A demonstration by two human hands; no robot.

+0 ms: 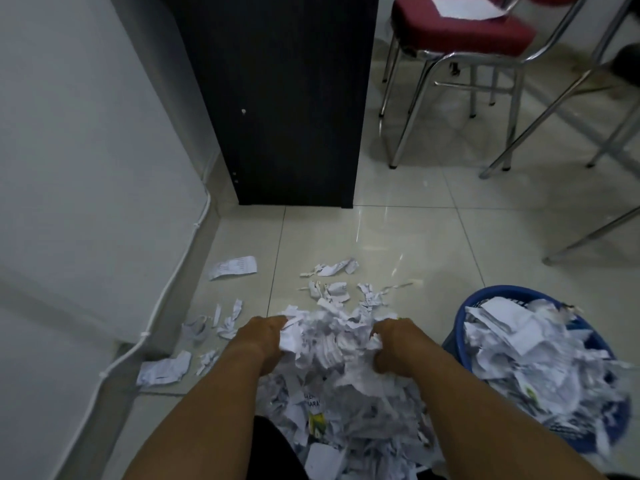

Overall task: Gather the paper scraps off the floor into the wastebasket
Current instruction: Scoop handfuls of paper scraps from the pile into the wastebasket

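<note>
A big heap of torn white paper scraps (332, 344) lies on the tiled floor in front of me. My left hand (263, 337) grips the heap's left side and my right hand (391, 344) grips its right side, fingers curled into the paper. To the right stands a blue wastebasket (457, 327), filled above its rim with white scraps (526, 348). More loose scraps (329, 289) lie beyond the heap. Others lie to the left: a printed slip (233, 266), small bits (225, 320) and a crumpled piece (164, 368).
A white wall (86, 168) with a white cable (166, 296) along its foot runs down the left. A black cabinet (277, 98) stands straight ahead. A red-seated chrome chair (457, 32) and more chrome legs (568, 244) stand at the right.
</note>
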